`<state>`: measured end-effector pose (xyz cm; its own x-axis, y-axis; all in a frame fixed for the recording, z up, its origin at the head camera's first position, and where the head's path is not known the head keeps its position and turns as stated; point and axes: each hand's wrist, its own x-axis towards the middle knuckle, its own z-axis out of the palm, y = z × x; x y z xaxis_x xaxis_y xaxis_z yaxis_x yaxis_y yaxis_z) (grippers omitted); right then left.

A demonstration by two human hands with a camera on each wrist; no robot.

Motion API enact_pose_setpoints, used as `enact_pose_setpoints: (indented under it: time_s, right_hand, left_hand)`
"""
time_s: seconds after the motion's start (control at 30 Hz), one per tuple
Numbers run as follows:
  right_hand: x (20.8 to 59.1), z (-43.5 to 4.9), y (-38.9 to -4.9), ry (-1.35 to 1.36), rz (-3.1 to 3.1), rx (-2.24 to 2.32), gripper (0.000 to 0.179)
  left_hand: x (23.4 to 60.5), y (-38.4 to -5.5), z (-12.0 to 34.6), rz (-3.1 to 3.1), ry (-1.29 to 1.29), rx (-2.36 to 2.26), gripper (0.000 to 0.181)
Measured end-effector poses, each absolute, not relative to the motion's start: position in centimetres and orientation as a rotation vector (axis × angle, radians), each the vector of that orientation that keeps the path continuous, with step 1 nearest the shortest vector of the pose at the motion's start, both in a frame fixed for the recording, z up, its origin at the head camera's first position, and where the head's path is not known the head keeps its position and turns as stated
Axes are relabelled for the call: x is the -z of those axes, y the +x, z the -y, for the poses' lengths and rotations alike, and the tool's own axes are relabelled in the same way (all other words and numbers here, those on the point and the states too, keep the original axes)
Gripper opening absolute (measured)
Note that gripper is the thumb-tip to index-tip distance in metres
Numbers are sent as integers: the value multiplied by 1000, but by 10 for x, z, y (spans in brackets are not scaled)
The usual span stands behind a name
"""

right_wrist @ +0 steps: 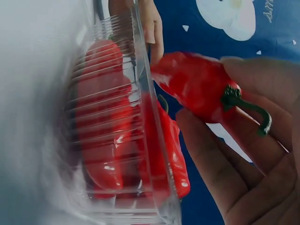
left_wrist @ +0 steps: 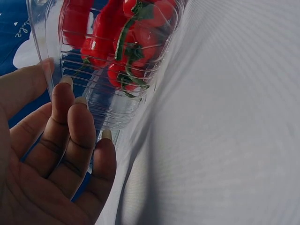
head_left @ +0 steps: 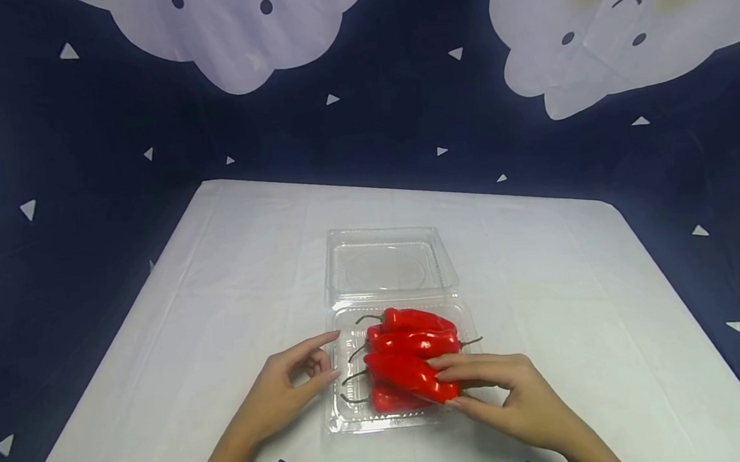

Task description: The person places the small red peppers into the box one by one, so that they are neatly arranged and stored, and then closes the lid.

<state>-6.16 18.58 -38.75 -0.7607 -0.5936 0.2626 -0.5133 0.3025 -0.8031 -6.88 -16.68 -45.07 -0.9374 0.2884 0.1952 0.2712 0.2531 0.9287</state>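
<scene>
A transparent plastic clamshell box (head_left: 351,423) lies on the table with its lid (head_left: 390,294) folded back, away from me. Several red peppers (head_left: 416,342) with green stems lie side by side and piled in its base. My right hand (head_left: 517,396) pinches one red pepper (right_wrist: 194,86) between thumb and fingers, near its stem end, above the others at the near right of the box. On the other side, my left hand (head_left: 284,387) has its fingers loosely bent, with index and thumb tips right at the box's left rim. Ribbed walls (left_wrist: 108,101) partly veil the peppers inside.
A white cloth covers the table (head_left: 541,283). Beyond its far edge hangs a dark blue backdrop (head_left: 401,128) with pale clouds and small white triangles. The upright box walls stand close to both hands.
</scene>
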Motion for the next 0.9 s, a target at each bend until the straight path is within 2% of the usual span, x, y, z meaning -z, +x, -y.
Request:
enact_pose_setpoints:
  time_s: [0.23,0.57,0.9]
  right_hand:
    - [391,-189,-61,-1148,-2466,1334,36]
    - [391,-189,-65,-1152,-2668,1118,57]
    - [402,-177,-66,-1234,-2736,1153,57]
  left_hand:
    - [450,-70,166,-2477,554,-1822,52]
    - [450,-68,167,-2474,543,-1825,53]
    - [450,-69,167,-2473,551,-1832,53]
